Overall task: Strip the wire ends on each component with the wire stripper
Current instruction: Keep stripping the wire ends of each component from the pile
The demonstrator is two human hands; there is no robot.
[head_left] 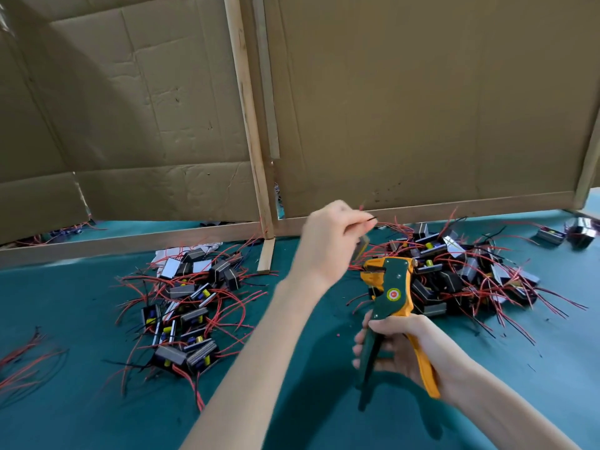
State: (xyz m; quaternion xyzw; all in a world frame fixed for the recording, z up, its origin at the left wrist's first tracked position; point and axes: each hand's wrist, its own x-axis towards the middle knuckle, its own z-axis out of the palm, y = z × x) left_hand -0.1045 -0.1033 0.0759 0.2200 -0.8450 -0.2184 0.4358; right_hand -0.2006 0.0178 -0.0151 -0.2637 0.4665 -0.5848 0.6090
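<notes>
Yellow-and-green wire stripper [391,287] held upright over the table, head up, handles spread apart; right hand [399,349] grips both handles, fingers curled round the green one, yellow one against the palm. Left hand [331,235] raised above and just left of the stripper head, pinching a thin dark wire [372,218] between thumb and fingertips; wire tip sticks out to the right. A blurred grey component [363,245] hangs just below that hand. Right pile [454,274] of black components with red and black leads lies directly behind the stripper; left pile [188,306] sits well apart across the teal table cover [308,401]. Loose red wires [22,362] at the left edge. Cardboard panels [422,92] on a wooden frame [250,125] stand behind.
</notes>
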